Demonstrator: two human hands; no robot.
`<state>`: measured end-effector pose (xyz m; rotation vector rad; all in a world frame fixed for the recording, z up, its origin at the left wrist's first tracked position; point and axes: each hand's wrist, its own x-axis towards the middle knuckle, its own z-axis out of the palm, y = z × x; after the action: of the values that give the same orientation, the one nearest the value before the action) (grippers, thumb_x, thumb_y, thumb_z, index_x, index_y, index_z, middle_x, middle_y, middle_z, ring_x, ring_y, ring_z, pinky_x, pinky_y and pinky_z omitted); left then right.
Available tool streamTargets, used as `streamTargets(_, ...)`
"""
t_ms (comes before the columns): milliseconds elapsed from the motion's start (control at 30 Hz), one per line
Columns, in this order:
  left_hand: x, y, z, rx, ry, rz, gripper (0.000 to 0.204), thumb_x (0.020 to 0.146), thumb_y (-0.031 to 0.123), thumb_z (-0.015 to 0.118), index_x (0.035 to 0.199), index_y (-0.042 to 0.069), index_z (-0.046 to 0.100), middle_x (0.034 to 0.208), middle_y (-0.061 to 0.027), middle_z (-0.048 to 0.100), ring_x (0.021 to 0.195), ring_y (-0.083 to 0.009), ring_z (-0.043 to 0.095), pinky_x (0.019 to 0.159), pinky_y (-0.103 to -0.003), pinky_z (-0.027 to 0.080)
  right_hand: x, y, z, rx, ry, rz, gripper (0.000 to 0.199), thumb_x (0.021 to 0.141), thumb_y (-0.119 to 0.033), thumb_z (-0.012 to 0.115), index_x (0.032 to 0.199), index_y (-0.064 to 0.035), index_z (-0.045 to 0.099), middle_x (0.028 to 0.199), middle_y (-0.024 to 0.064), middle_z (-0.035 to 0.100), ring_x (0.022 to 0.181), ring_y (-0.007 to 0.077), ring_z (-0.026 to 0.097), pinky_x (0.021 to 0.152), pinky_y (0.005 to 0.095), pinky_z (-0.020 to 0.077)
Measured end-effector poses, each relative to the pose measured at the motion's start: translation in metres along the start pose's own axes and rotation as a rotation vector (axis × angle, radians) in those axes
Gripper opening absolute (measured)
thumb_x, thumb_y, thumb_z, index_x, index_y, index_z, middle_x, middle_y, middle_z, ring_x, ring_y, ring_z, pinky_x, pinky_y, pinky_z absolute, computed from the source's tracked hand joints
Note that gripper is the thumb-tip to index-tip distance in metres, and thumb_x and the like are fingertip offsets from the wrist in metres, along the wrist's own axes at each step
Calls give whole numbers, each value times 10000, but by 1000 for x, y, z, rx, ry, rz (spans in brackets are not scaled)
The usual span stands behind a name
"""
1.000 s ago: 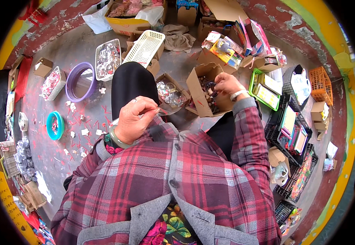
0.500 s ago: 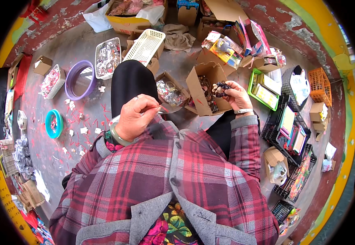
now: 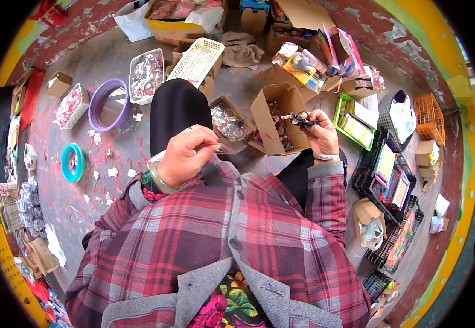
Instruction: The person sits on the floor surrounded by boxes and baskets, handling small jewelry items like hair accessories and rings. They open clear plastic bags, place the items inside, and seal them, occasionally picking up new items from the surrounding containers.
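Observation:
My left hand (image 3: 185, 157) is held above my left knee, its thumb and forefinger pinched together. A small thin shiny bit shows at the fingertips, too small to make out. My right hand (image 3: 322, 135) is raised at the right edge of an open cardboard box (image 3: 267, 123), closed on a small dark ruffled bundle (image 3: 303, 120) with a pale tip pointing left. Inside that box lie several small dark and coloured pieces. Left of it, a smaller carton (image 3: 231, 123) holds clear-wrapped small items. Both hands are apart from the boxes' contents.
On the left stand a purple basin (image 3: 93, 112), a teal bowl (image 3: 65, 170) and a white basket (image 3: 133, 82) of wrapped pieces. A cream basket (image 3: 213, 53) lies ahead. Right are a green tray (image 3: 338, 112), black crates (image 3: 377, 143) and an orange crate (image 3: 430, 117). Red scraps litter the floor.
My right hand has turned slightly, and the dark bundle now shows a pale tip toward the left. My left hand has shifted slightly right, still pinched.

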<state>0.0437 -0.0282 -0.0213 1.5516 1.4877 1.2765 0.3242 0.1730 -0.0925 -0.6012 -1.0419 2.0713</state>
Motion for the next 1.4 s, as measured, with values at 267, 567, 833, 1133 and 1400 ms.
streamTargets(267, 27, 21, 10, 20, -219, 199, 109, 733, -74, 605, 792, 17, 590, 1179, -151, 522, 916, -193, 573, 751, -294, 480, -9, -3, 76, 129, -142, -11, 202, 743, 9, 652, 856, -45, 493, 982, 119, 566, 904, 211, 551, 790, 316, 464)
streamTargets(567, 32, 20, 15, 147, -275, 316, 88, 755, 3, 627, 825, 38, 587, 1012, -124, 578, 843, -256, 585, 724, -313, 475, -18, 10, 111, 24, -307, 50, 174, 726, 22, 620, 861, -40, 529, 976, 96, 593, 945, 175, 548, 877, 302, 423)
streamTargets(833, 28, 16, 13, 7, -251, 220, 89, 745, -16, 644, 803, 29, 593, 821, -79, 573, 787, -223, 562, 702, -317, 453, -20, 7, 113, -52, -259, 144, 219, 716, 3, 683, 876, -35, 539, 978, 97, 595, 924, 163, 559, 835, 285, 452)
streamTargets(1133, 21, 2, 2, -633, -238, -164, 57, 760, -30, 648, 777, -6, 599, 862, -59, 575, 757, -155, 577, 660, -275, 467, -23, 1, 94, -113, -203, 224, 185, 719, 48, 647, 838, -29, 529, 870, 74, 598, 809, 152, 579, 742, 266, 483)
streamTargets(1400, 18, 1, -11, -1121, -112, -461, 67, 779, -20, 626, 824, 6, 582, 791, -60, 599, 711, -137, 587, 659, -256, 478, -26, -10, 87, -35, -79, 104, 148, 767, 36, 621, 863, -15, 521, 849, 78, 599, 758, 169, 615, 670, 253, 499)
